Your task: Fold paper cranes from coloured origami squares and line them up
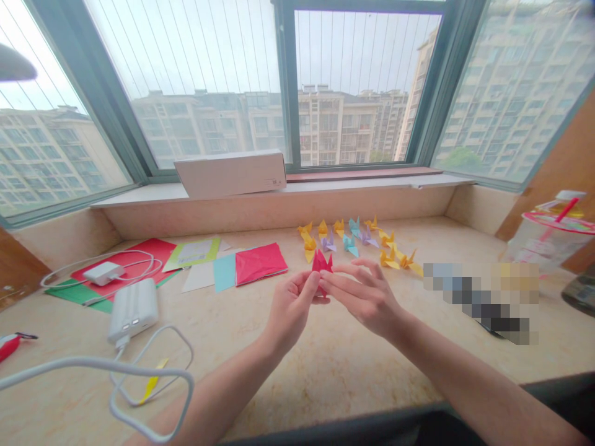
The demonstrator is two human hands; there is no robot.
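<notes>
Centrally held red folded paper [321,262]: bright red, small, creased into narrow upright points that rise above the fingers; its lower part is mostly covered by the hands, so the full shape cannot be told.
Its place: lifted in front of the person, between the two hands, on the near side of the paper cranes [350,246].
Left hand [294,303]: nearly closed, pinching the red folded paper, thumb laid along the near face and the other fingers curled in behind and below it.
Right hand [367,294]: loosely open, back of the hand showing, index and middle fingers stretched out together with their tips at the paper, right beside the left thumb; the outer fingers are bent and raised. Its own thumb is hidden, so whether it pinches too cannot be told.
Crane colours: mostly yellow-orange, some pale blue and some lilac, grouped on the table [288,384] beyond the hands.
Flat paper: a red stack [261,263] lies left of the hands, with a pale blue sheet [225,275] and a white sheet [198,278] beside it.
</notes>
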